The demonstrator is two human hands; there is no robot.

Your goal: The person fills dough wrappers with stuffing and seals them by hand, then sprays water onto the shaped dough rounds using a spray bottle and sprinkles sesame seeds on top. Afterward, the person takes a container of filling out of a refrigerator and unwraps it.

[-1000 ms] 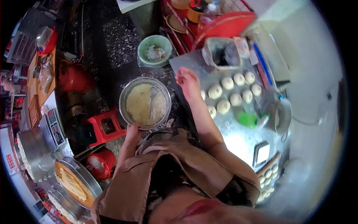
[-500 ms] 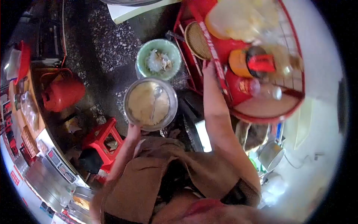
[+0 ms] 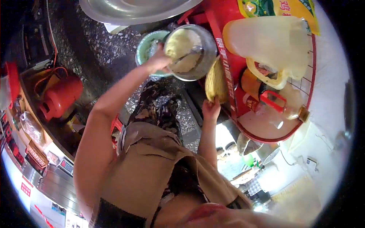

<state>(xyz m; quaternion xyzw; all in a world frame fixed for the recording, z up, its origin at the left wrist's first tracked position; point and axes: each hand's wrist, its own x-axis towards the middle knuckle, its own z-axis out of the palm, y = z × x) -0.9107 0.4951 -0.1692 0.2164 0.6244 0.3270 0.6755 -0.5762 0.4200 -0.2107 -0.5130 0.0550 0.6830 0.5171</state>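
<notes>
My left hand (image 3: 159,61) grips the left rim of a round metal bowl (image 3: 209,46), which is tilted. Inside lies a pale, powdery or grainy heap (image 3: 179,42), with a spoon (image 3: 187,54) resting in it. My right hand (image 3: 211,110) pinches the lower end of a yellowish woven round tray (image 3: 216,84). The tray is seen almost edge-on, just below and right of the bowl, beside the red shelf. Whether bowl and tray touch, I cannot tell. Behind the bowl, partly hidden, a green basin (image 3: 143,49) stands low with clear plastic in it.
To the right, a red-rimmed shelf (image 3: 262,136) carries a large cloudy plastic jug (image 3: 266,41), bottles and a yellow packet (image 3: 279,9). A wide metal basin (image 3: 140,13) is at the top. On the left sit a red gas cylinder (image 3: 62,97) and a counter.
The bowl has moved up and right in my left hand and now tilts. My right hand has brought the woven tray down from the shelf's side. The view has shifted.
</notes>
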